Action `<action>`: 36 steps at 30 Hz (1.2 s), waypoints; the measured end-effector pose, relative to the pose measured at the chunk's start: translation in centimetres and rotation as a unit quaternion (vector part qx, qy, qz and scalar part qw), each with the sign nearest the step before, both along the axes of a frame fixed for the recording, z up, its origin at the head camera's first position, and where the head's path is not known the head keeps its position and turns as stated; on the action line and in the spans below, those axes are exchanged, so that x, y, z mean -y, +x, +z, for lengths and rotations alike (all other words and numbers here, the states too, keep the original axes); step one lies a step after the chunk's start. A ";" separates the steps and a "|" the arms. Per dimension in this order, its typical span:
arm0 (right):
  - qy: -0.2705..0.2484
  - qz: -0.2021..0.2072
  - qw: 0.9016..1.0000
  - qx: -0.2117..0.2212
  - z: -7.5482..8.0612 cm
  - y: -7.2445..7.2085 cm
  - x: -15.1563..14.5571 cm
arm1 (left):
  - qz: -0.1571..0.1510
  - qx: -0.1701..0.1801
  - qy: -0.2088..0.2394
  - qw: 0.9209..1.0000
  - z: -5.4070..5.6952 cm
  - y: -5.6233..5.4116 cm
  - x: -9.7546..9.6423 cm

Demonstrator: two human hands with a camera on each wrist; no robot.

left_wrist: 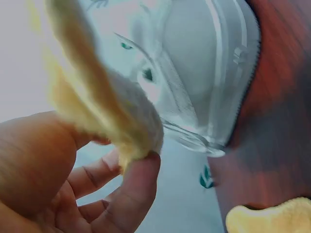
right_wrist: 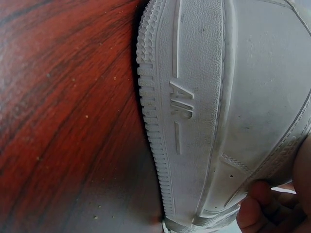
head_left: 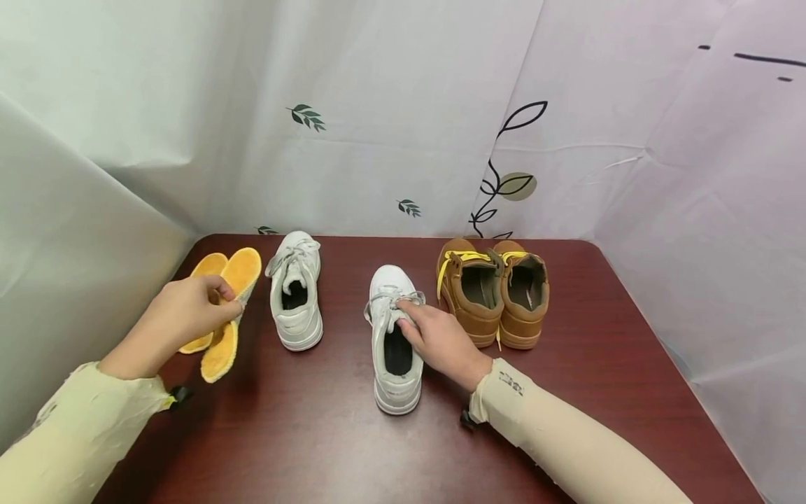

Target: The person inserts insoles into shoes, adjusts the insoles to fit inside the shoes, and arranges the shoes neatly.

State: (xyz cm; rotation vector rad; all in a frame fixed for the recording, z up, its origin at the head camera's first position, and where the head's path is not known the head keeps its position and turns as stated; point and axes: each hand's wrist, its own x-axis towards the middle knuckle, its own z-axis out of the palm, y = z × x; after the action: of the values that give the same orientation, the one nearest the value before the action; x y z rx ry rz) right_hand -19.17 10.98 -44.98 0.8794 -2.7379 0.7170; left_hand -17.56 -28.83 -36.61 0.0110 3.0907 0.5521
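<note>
My left hand (head_left: 189, 308) pinches a yellow fleece insole (head_left: 244, 271) by its middle, and the insole bends above the table. Up close in the left wrist view, thumb and fingers press its fuzzy yellow face and paler underside. Behind this hand, a second yellow insole (head_left: 209, 266) lies on the table at the left. My right hand (head_left: 443, 343) grips a white sneaker (head_left: 395, 399) at its tongue and laces, with the thumb by the shoe's opening. The sneaker's sole and side (right_wrist: 199, 97) fill much of the right wrist view.
Another white sneaker (head_left: 299, 329) stands between the insoles and the held shoe. A pair of brown shoes (head_left: 481, 318) with yellow laces stands at the right. The dark red table (head_left: 327, 441) is backed by a pale curtain (head_left: 378, 105) with leaf prints.
</note>
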 end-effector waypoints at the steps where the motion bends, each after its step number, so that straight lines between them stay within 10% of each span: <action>1: 0.000 0.000 1.000 -0.001 0.0 0.0 0.0 | -0.002 0.000 0.003 1.000 0.2 0.2 -0.3; 20: 0.002 -0.005 1.000 -0.002 0.0 0.0 0.1 | -0.089 0.014 0.065 0.994 2.4 3.7 -8.0; 36: 0.000 -0.003 1.000 0.007 0.0 -0.1 -0.1 | -0.221 0.054 0.123 0.966 1.7 6.4 -15.2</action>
State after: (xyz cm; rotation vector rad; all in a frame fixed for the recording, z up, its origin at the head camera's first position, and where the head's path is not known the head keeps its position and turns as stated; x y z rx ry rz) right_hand -19.27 11.12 -45.01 0.8698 -2.7519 0.7240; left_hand -11.18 -13.59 -34.90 0.6274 2.7559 0.8644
